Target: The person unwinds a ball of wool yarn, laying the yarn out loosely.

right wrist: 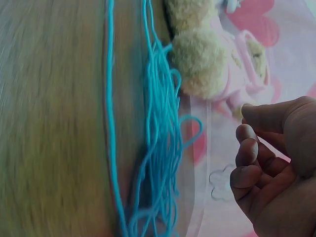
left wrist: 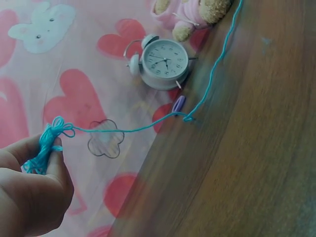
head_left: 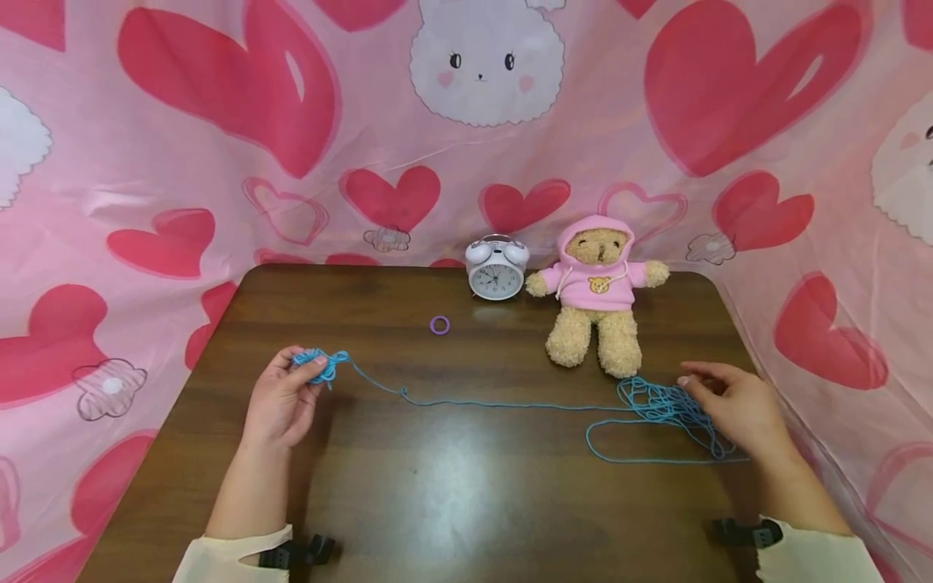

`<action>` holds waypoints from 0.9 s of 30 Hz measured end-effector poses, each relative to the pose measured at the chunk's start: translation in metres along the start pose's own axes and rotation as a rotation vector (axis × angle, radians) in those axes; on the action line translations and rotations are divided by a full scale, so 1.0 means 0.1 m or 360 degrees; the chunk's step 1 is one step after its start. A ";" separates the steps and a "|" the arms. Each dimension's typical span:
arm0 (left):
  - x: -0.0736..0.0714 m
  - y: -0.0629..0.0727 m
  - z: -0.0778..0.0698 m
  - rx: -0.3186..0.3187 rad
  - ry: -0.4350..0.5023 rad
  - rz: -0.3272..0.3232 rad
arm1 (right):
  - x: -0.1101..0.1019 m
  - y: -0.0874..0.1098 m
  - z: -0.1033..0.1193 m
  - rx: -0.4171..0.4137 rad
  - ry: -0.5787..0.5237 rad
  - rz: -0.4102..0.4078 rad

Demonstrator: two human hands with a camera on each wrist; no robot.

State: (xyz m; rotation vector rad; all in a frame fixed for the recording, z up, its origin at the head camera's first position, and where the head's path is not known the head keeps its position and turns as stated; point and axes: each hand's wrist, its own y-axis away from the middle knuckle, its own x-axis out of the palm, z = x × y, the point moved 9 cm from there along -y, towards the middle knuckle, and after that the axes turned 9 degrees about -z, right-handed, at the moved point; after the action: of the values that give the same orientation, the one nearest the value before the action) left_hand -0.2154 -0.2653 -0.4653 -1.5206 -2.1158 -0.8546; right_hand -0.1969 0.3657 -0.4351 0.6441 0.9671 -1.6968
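Observation:
My left hand (head_left: pixel 283 398), at the left of the table, pinches a small looped bundle of blue yarn (left wrist: pixel 45 150) between thumb and fingers. From that bundle a single strand (head_left: pixel 503 405) with a small knot runs rightward across the table. It leads to a loose tangled heap of the same yarn (head_left: pixel 659 409) at the right. Over the heap's right side hovers my right hand (head_left: pixel 747 413), fingers loosely bent. In the right wrist view nothing shows between its thumb and fingertips, and the yarn pile (right wrist: pixel 163 123) lies apart from them.
A teddy bear in a pink hoodie (head_left: pixel 598 283) sits at the back right, its foot close to the yarn heap. Beside it stands a white twin-bell alarm clock (head_left: pixel 496 271). A purple ring (head_left: pixel 440 325) lies in front of the clock. Pink heart-printed cloth (head_left: pixel 452 146) surrounds the table.

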 end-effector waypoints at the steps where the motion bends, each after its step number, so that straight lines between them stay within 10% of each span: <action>1: 0.00 0.00 0.01 -0.0002 0.0000 0.0000 | 0.02 0.00 0.03 -0.0012 -0.0002 -0.0002; 27: 0.28 0.02 0.29 -0.0056 -0.0174 0.0051 | 1.02 -0.04 1.00 -0.0152 -0.0339 0.0274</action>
State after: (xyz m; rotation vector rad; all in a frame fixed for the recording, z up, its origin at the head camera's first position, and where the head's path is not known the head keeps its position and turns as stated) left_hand -0.2223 -0.2253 -0.4688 -1.6498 -2.1568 -0.8188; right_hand -0.2298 0.2293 -0.4623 0.4594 0.8123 -1.5233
